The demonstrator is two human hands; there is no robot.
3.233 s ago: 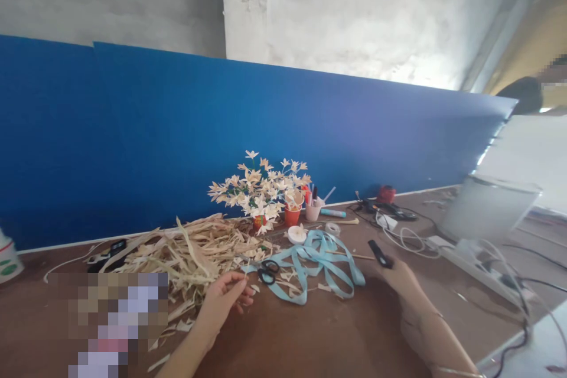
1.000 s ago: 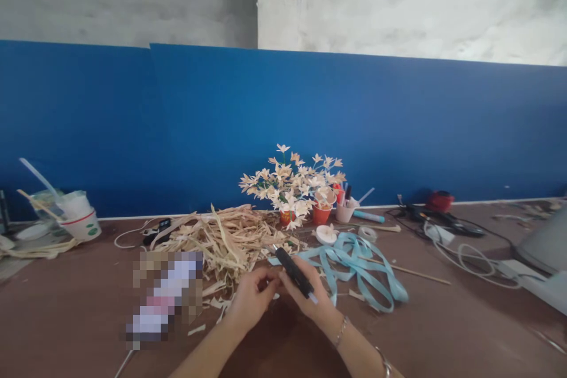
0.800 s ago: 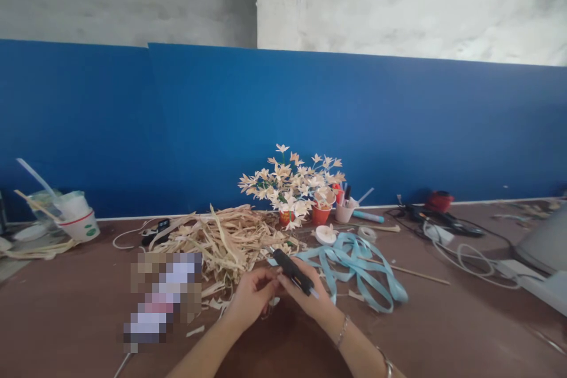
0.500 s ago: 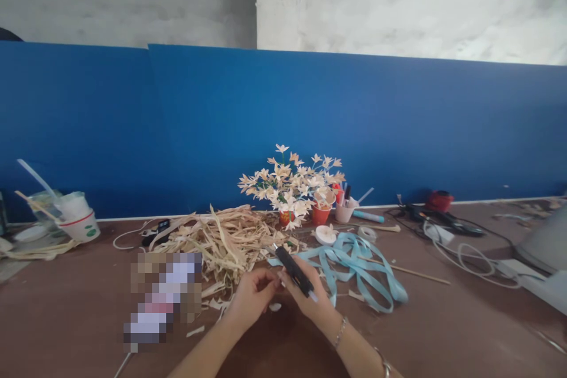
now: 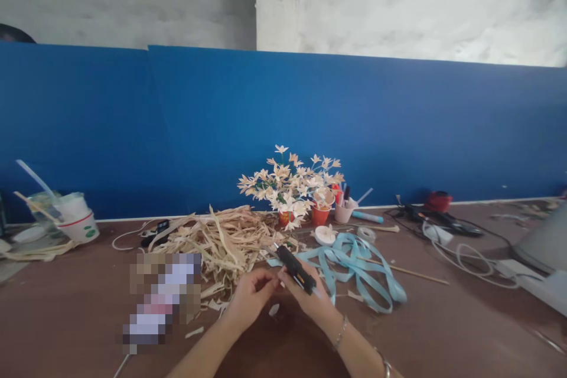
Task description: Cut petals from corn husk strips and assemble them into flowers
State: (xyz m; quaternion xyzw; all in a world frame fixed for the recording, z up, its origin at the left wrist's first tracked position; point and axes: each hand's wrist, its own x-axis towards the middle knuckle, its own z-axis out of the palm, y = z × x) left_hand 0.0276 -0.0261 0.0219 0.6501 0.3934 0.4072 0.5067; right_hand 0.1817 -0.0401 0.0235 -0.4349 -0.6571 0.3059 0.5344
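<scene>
Above the brown counter [image 5: 443,331], lower centre, the left hand [image 5: 250,303] pinches together, contents unclear, and the right hand [image 5: 315,302] clamps a black tool [image 5: 293,266] that, swung leftward, might snag dry strips [image 5: 225,236].

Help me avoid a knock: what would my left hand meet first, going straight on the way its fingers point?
Most likely your bare right hand, at its fingertips, with the slim black handheld tool it grips just beyond. Fingertips look nearly together; depth is unclear, so they may already touch.
</scene>
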